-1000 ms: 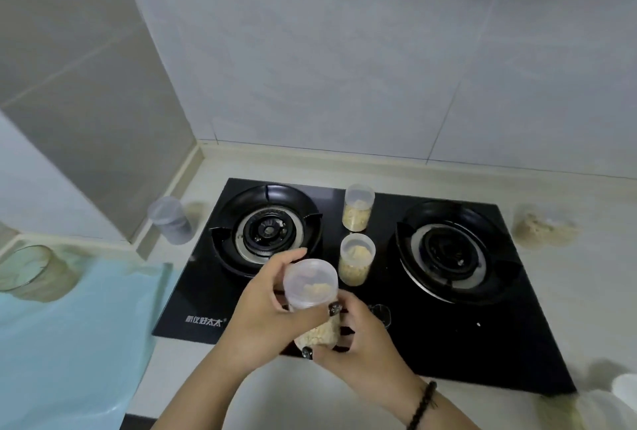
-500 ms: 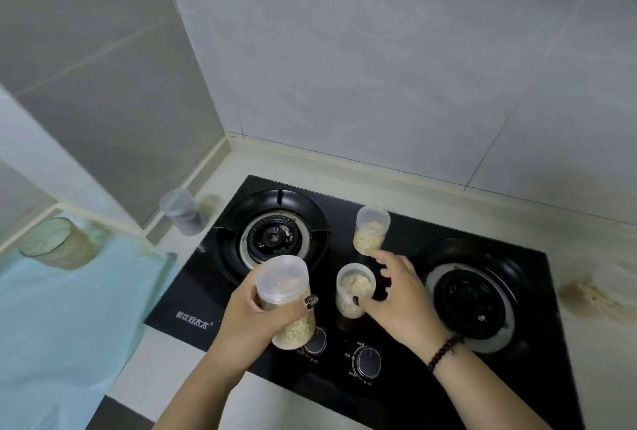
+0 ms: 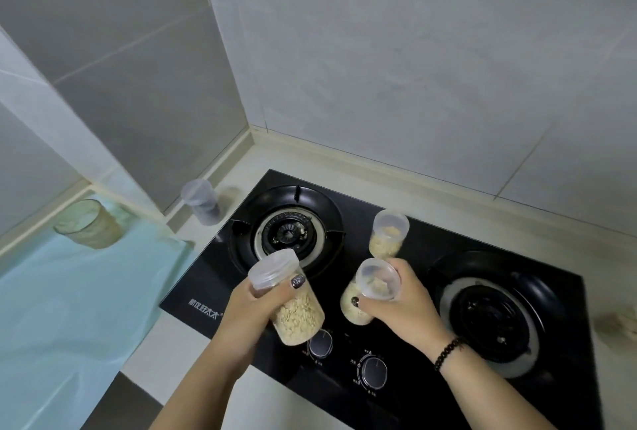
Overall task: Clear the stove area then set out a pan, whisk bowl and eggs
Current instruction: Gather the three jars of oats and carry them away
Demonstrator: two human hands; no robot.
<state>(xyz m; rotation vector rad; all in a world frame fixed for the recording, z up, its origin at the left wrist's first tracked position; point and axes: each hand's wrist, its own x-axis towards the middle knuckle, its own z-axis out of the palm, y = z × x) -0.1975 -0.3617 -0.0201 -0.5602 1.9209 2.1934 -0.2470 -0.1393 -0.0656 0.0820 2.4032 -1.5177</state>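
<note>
Stove (image 3: pixel 206 295), clearing: our right hand (image 3: pixel 401 305) has just wrapped the middle jar (image 3: pixel 365 292); left hand (image 3: pixel 248 309) grips another (image 3: pixel 286 298) above the stove's front. Third jar (image 3: pixel 387 235) remains between burners.

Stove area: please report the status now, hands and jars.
Left hand holds one oat jar. Right hand grips a second jar. Third jar stands on the stove between the burners. No pan out.

Stove (image 3: pixel 406 395) set in bench (image 3: pixel 344 167), two burners left and right; one jar (image 3: pixel 388 235) on stove between burners, two jars in hands in front of it; lidded container (image 3: pixel 201 200) on bench left of stove, cup (image 3: pixel 88 223) further left
</note>
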